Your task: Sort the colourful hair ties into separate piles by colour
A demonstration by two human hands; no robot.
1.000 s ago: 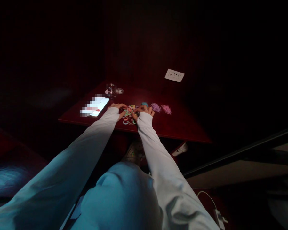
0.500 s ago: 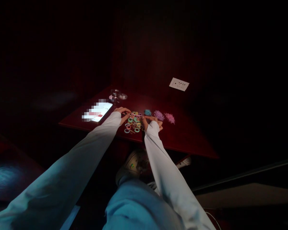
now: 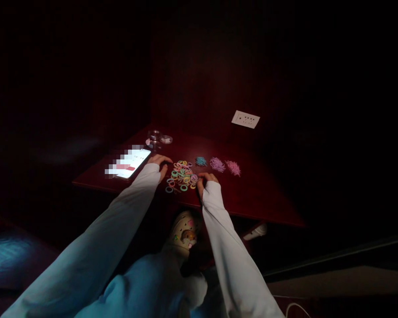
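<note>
Dark room, dark red bench (image 3: 252,198) in a corner. In the middle lies a loose pile of small coloured rings (image 3: 181,175), mixed colours, spread flat. The left hand (image 3: 162,164) rests at the pile's left edge, fingers half curled, touching the bench; whether it grips a ring I cannot tell. The right hand (image 3: 205,181) is at the pile's right-near edge, fingers bent down on the rings, looks like pinching one, but too small to be sure. Right of the pile, apart, are 3 sorted heaps: blue (image 3: 200,161), lilac (image 3: 216,164), pink (image 3: 233,168). A lit phone (image 3: 132,162) lies just left of the left hand. Behind, a small glass jar (image 3: 155,138) w/ lid beside.
</note>
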